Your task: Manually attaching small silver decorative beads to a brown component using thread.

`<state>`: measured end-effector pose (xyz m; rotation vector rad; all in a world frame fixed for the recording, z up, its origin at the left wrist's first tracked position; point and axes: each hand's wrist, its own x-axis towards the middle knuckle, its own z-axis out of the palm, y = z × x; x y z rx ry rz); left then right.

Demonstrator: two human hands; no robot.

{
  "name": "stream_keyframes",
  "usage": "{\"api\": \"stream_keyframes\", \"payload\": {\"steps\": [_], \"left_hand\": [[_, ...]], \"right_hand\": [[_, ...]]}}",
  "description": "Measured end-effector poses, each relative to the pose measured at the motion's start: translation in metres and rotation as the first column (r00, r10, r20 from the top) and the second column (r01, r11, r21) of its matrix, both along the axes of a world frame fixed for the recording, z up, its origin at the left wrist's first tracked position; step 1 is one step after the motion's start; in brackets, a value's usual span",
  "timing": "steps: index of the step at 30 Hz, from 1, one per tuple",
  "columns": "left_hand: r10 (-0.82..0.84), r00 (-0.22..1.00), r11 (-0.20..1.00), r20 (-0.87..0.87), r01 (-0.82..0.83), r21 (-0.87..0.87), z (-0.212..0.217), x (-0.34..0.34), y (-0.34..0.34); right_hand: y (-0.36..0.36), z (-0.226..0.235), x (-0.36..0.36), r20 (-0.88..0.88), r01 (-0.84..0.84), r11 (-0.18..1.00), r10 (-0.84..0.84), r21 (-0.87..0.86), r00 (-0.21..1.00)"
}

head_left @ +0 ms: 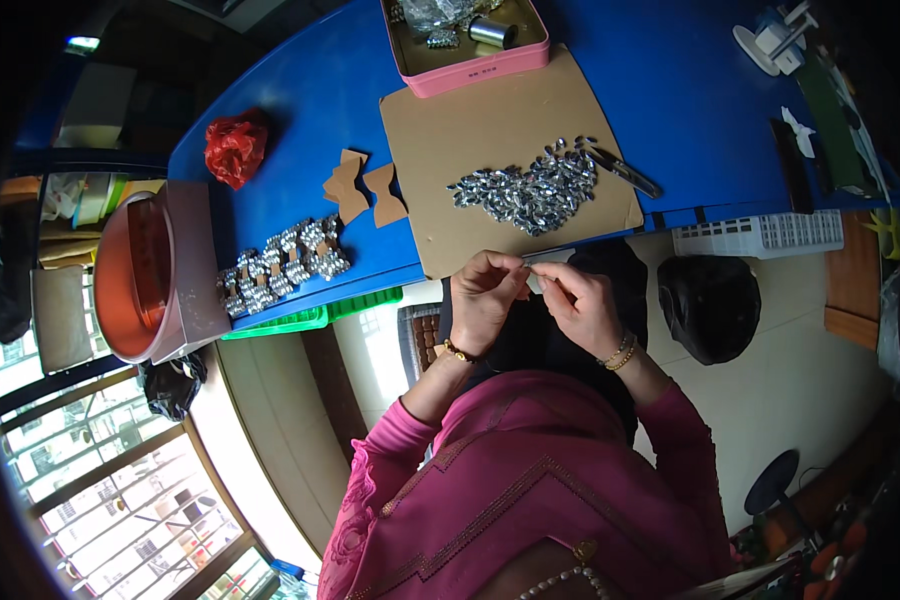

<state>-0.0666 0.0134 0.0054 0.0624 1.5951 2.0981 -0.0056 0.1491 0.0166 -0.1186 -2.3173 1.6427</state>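
Blue worktable (300,90) runs across the upper part of the view, its near edge bending down toward the left. On it, one tan cardboard sheet (470,135), roughly square, its near corner overhanging the table edge just above the hands. One pink tin (470,62) sits at the sheet's far edge, open, holding one small silver spool and some glittery bits. One round orange basin (135,280) stands off the table's left end. One red crumpled bag (236,146) lies left of the sheet. A heap of silver rhinestones (530,190) spreads over the sheet's right half; too many and too small to count. Finished rhinestone bows (285,265) lie in a row along the near table edge, perhaps seven or eight, the view too blurred for a sure count. Three bare tan bow cutouts (362,190) sit between the bag and the sheet. One pair of tweezers (625,172) lies at the sheet's right edge, long axis slanting down to the right. Left hand (485,300) and right hand (580,305) meet just below the table edge, fingers curled, thumb and fingertips pinched together on one small pale strip (545,258) held between them; its long axis runs about left to right. Beaded bracelets on both wrists.
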Motion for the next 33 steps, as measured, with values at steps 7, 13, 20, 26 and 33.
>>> {"api": "stream_keyframes", "payload": {"steps": [7,13,20,26,33], "left_hand": [[0.039,0.995,0.997,-0.087,-0.044,-0.065,0.0,0.005,0.003],[0.046,0.974,0.993,-0.221,-0.068,-0.092,0.001,0.006,0.005],[-0.257,0.623,0.932,-0.739,-0.042,-0.36,0.013,0.004,-0.001],[-0.383,0.47,0.918,-0.796,0.093,-0.386,0.021,-0.001,-0.006],[-0.485,0.324,0.874,-0.812,0.19,-0.447,0.017,-0.003,-0.007]], "right_hand": [[0.0,-0.001,0.002,0.021,-0.011,0.999,0.012,-0.042,1.0],[0.0,-0.003,0.003,0.085,-0.019,0.995,0.027,-0.095,0.996],[0.012,-0.002,0.0,0.333,-0.055,0.801,0.308,-0.596,0.891],[0.023,0.005,0.005,0.234,-0.147,0.596,0.514,-0.789,0.825],[0.014,0.007,0.003,0.211,-0.151,0.901,0.253,-0.407,0.944]]}}
